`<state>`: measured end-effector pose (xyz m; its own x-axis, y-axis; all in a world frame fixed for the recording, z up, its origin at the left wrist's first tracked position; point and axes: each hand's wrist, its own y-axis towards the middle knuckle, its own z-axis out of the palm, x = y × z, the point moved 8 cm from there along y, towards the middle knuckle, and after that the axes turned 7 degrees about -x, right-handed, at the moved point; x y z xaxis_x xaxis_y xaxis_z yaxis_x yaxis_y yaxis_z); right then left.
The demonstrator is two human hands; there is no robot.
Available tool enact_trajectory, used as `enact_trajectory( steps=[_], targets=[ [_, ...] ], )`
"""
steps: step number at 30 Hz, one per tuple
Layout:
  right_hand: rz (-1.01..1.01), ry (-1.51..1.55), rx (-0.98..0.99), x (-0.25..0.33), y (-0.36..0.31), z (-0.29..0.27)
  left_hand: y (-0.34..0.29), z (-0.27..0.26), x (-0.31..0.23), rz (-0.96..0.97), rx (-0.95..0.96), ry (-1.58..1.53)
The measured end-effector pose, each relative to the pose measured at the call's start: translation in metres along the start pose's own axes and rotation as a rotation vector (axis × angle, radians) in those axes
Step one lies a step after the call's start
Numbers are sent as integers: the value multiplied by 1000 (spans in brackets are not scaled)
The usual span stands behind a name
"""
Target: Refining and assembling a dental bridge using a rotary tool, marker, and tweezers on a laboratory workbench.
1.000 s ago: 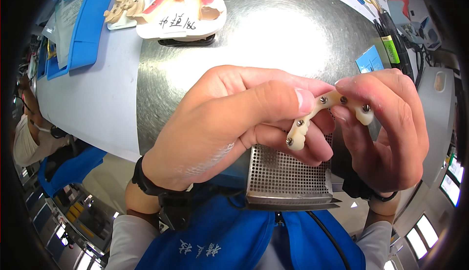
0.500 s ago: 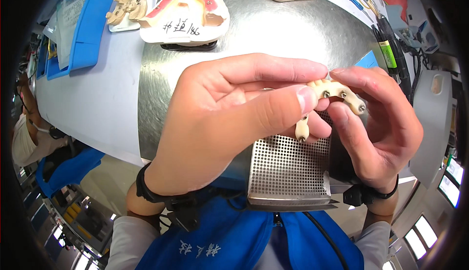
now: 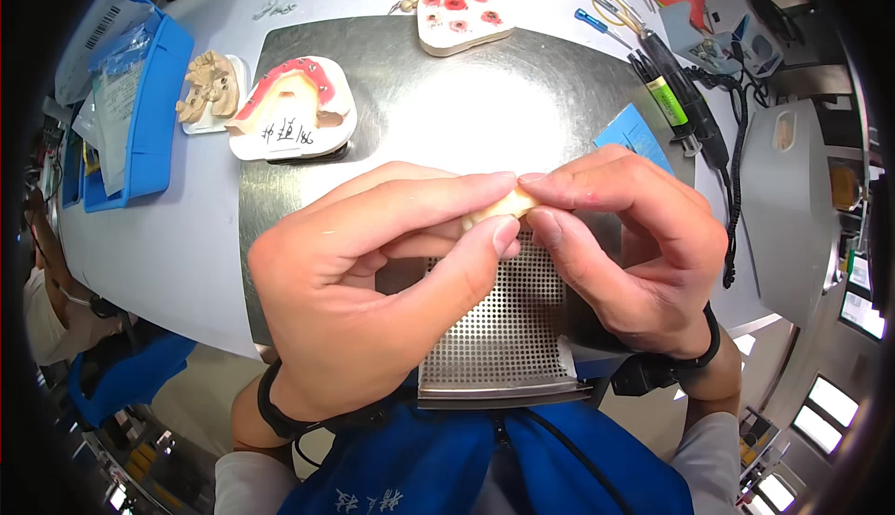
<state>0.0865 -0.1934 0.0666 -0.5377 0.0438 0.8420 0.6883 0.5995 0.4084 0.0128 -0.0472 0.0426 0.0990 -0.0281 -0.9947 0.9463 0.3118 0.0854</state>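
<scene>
A cream-coloured dental bridge (image 3: 504, 207) is held between my two hands, above a perforated metal plate (image 3: 494, 329). My left hand (image 3: 373, 273) pinches one end of it between thumb and fingers. The other end is pinched by the thumb and forefinger of my right hand (image 3: 643, 245). Fingertips hide most of the bridge, and its metal fittings do not show at this moment. Farther off to the left, a white dental model (image 3: 308, 137) with a pink gum ridge and metal studs stands on the steel sheet (image 3: 392, 68).
A tan tooth model (image 3: 207, 86) sits beside a blue bin (image 3: 149, 123) of plastic bags. At the back lies a white block (image 3: 466, 35) with red-rimmed sockets. Pens, a syringe (image 3: 673, 109) and a corded handpiece (image 3: 685, 86) line the right. Another person's arm (image 3: 56, 273) shows at far left.
The bridge has been turned so its metal fittings no longer show. Both hands have shifted left in the picture, and the view now takes in more of the table's far side.
</scene>
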Motion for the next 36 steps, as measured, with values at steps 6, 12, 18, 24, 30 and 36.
enact_trajectory(
  steps=[6,12,18,24,30,36],
  targets=[
    [77,-10,31,6,-2,-16,0,1,3,-167,-22,-81],
    [306,-465,-237,-19,-45,-148,-4,-26,29,-425,27,-342],
    [313,-544,-105,-25,-76,-135,-13,-22,30,-439,27,-376],
    [311,-523,-118,-39,-75,-131,-18,-24,11,-271,-24,-329],
    [155,-703,-81,-42,-58,-120,-21,-14,-3,-215,-30,-291],
    [50,-725,-135,-42,-50,-114,-50,-50,-23,-91,-207,-125]
  ],
)
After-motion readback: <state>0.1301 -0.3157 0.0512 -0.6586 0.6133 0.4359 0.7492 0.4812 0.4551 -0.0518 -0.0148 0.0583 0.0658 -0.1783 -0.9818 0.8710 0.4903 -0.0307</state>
